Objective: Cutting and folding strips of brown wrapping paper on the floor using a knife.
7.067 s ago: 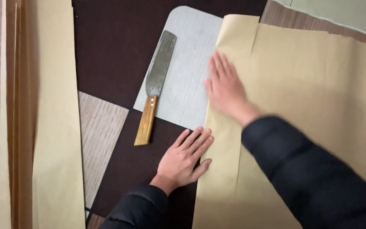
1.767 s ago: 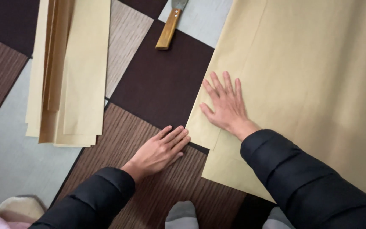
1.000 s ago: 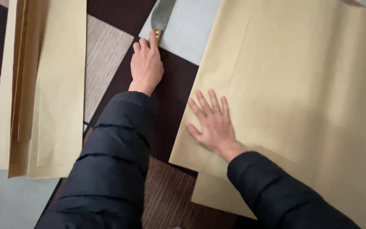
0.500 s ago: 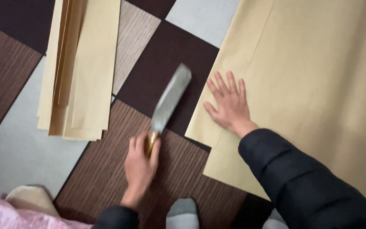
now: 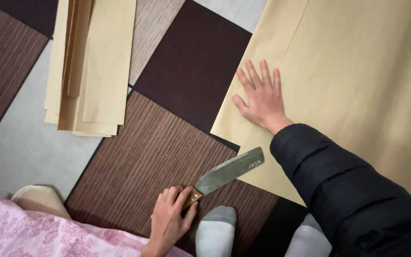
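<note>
Left hand [image 5: 170,221] closed round handle of knife [image 5: 229,170], now drawn low, blade tip at folded edge of brown paper [image 5: 353,76]. Right hand [image 5: 261,97] flat, fingers spread, pinning sheet. Cut-ready.

left hand [image 5: 170,224] fisted, right hand [image 5: 261,97] flat, splayed

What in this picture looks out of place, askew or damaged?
Little stands out. The pile of tan paper strips is untidy, its lower ends stepped and uneven. The left hand holds a broad knife close to the grey-socked feet. The right hand presses the large tan sheet flat.
</note>
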